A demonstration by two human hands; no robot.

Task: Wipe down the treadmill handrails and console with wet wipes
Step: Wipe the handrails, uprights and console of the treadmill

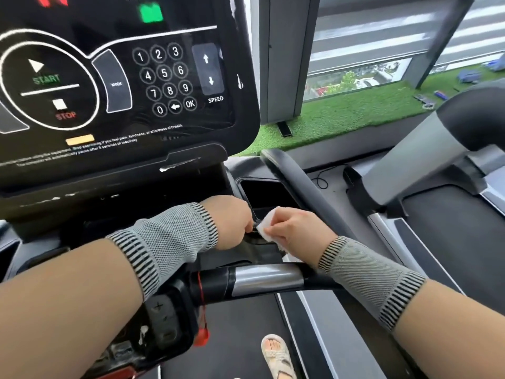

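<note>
Pinching a small white wet wipe [264, 225] with the right hand [296, 228] at the centre of the frame, just below the black rectangular tray pocket [266, 192] of the treadmill. Meeting it from the left, the left hand [232, 221], fingers curled down beside the wipe's edge; cannot tell whether gripping the wipe itself. Wearing grey knitted wrist sleeves [169, 236] on both forearms. Filling the upper left of the frame, the black glossy console panel [114, 86] with START, STOP, number keys and SPEED arrows. Crossing below the hands, the black and silver front handrail [269, 277]. Curving up to the right of the pocket, the black padded side handrail [297, 184]. Hanging at lower centre, a red safety cord [202, 318].
</note>
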